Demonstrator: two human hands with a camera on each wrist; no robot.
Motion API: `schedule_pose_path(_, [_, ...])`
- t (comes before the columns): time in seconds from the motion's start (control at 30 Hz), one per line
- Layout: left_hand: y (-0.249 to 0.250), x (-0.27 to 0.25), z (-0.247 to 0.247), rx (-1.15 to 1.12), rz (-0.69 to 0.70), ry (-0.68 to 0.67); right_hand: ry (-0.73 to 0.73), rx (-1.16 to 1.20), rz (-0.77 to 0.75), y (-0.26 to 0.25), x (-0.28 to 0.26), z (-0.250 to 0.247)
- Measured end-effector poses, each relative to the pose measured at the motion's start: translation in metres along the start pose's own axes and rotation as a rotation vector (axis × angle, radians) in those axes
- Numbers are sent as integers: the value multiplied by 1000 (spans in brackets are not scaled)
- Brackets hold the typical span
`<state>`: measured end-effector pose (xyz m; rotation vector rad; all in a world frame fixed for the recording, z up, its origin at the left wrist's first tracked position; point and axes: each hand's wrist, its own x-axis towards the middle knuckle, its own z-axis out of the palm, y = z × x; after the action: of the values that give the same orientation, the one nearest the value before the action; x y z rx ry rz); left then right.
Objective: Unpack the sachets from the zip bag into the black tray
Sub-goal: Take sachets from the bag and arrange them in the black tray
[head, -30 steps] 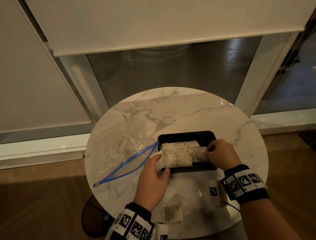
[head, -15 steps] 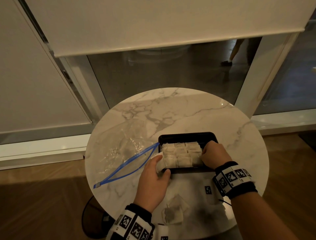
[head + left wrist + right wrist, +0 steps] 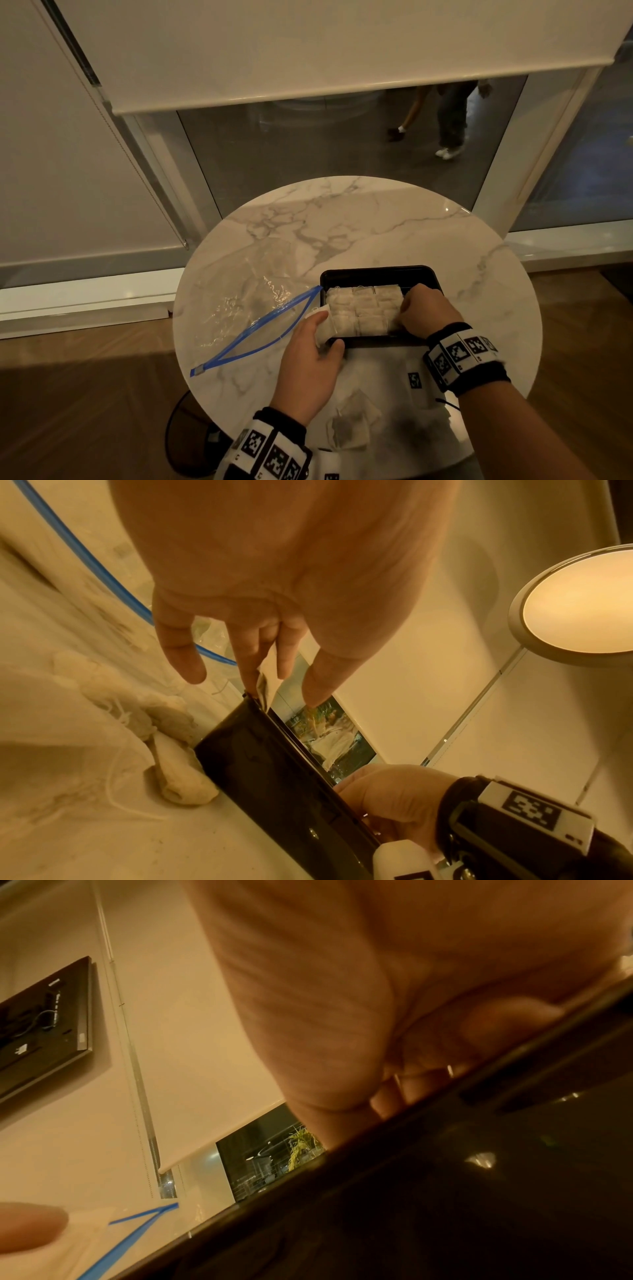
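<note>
Sachets (image 3: pixel 363 310) between both hands

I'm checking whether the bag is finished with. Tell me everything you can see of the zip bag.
The zip bag is clear, crinkled plastic with a blue zip strip along its mouth. It lies flat on the marble table, left of the black tray. The mouth gapes open, facing the near side, one end of the strip reaching the tray's left corner. No sachets show clearly inside, though the glare hides some of it. Neither hand holds it; the left hand sits just beside the strip.
</note>
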<state>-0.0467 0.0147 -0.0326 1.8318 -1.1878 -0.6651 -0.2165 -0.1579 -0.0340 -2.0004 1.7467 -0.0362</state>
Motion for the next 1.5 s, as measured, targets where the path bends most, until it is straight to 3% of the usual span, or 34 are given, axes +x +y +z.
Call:
schedule_pose_path(0.2, [0, 0, 0, -18, 4, 3, 22, 47, -16, 2, -2, 2])
schedule_pose_path(0.33, [1, 0, -2, -56, 15, 16, 125, 117, -39, 4, -11, -3])
schedule_pose_path(0.5, [10, -4, -7, -190, 51, 38, 306, 360, -231, -6, -48, -13])
schedule_pose_path(0.63, [16, -6, -7, -327, 11, -55, 151, 557, -333, -14, -84, -16])
schedule_pose_path(0.8, [20, -9, -3, -404, 11, -129, -13, 628, -369, -18, -96, -13])
schedule_pose_path(1.2, [19, -14, -6, -299, 37, -177, -143, 700, -476, -22, -100, -8])
schedule_pose_path(1.27, [22, -14, -9, -270, 48, -135, -21, 693, -431, -17, -97, -10])
schedule_pose_path(1.37, [26, -14, -15, -295, 43, -26, 498, 537, -323, -6, -91, -16])
schedule_pose_path(1.4, [28, -14, -17, -305, 40, 1, 569, 508, -328, -4, -91, -19])
schedule_pose_path(1.43, [28, -14, -18, -314, 40, 21, 538, 526, -352, -3, -90, -21])
schedule_pose_path(1.5, [29, -13, -22, -317, 48, 48, 338, 648, -394, -3, -91, -21])
